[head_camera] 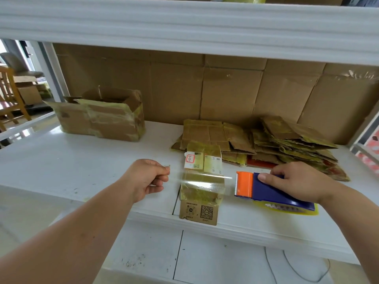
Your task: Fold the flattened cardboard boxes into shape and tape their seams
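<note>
We take this for a packing or stockroom corner: a white metal shelf unit (86, 165) serves as the workbench, its back lined with brown cardboard sheets (225, 89). On it we see a pile of flattened boxes (266, 142) patched with old yellowed tape, a battered open carton (102, 117), and a blue and orange tape dispenser (264, 187). To the far left we glimpse a wooden chair (10, 99) and more cartons on the floor.
</note>
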